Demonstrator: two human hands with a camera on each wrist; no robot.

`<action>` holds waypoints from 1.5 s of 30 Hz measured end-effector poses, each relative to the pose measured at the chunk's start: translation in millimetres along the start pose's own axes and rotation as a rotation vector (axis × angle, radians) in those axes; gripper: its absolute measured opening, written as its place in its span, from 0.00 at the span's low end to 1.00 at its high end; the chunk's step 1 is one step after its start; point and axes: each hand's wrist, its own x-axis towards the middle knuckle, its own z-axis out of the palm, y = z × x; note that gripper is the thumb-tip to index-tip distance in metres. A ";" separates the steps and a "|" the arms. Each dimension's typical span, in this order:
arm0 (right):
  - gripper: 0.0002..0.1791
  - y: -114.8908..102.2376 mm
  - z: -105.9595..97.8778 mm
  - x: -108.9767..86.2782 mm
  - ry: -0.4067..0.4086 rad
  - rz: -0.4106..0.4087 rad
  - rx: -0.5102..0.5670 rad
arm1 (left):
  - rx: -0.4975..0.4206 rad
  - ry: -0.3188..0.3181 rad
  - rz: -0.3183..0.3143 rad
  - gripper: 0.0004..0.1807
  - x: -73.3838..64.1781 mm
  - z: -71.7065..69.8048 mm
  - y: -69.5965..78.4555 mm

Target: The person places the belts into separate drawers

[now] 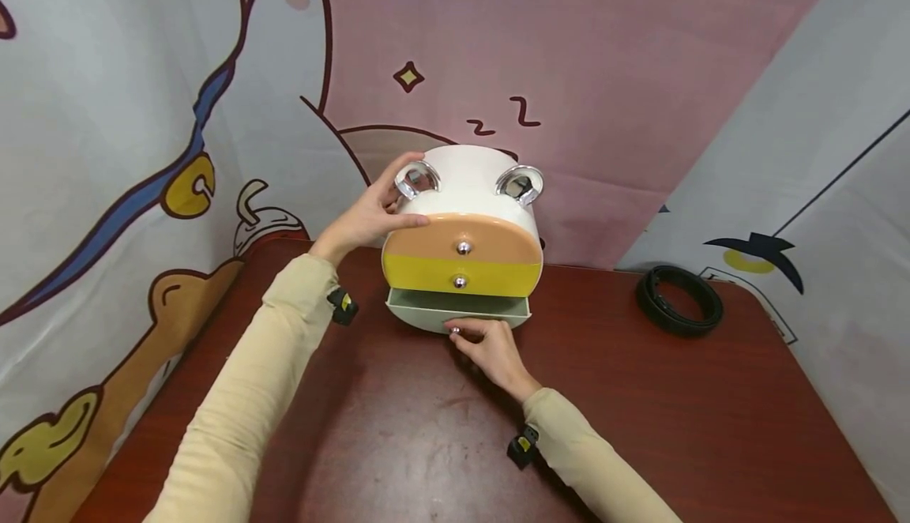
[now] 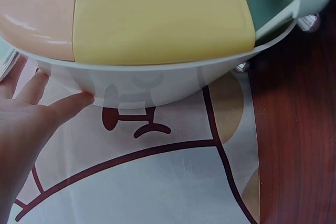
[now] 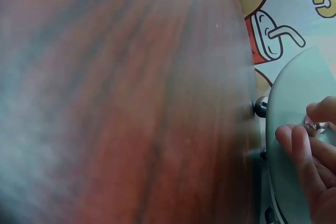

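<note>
A small rounded drawer cabinet (image 1: 469,179) with a white shell and two silver ring-like ears stands on the table. Its orange drawer (image 1: 426,237) and yellow drawer (image 1: 419,272) are closed, while the pale green bottom drawer (image 1: 419,316) is pulled partway out. With thumb and fingers my right hand (image 1: 494,353) pinches the silver knob (image 3: 315,127) on the green drawer's front. My left hand (image 1: 366,211) rests against the shell's upper left side beside the left ear (image 1: 418,179). Its fingertips touch the white wall (image 2: 173,85) in the left wrist view.
A coiled black belt (image 1: 678,300) lies on the reddish-brown table (image 1: 398,436) to the right. Behind the cabinet hangs a cartoon-printed cloth (image 1: 569,57), which also runs along the left and right sides.
</note>
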 end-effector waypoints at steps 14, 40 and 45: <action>0.10 -6.0 0.0 -10.6 -0.014 0.043 0.041 | -0.002 -0.005 0.013 0.48 -0.3 -0.7 -0.4; 0.09 -22.3 0.8 -38.5 -0.045 0.087 0.118 | -0.032 -0.008 0.023 0.48 1.1 -0.2 -2.3; 0.10 -24.6 1.2 -43.6 -0.047 0.120 0.126 | -0.032 -0.008 0.019 0.48 1.1 -0.2 -2.4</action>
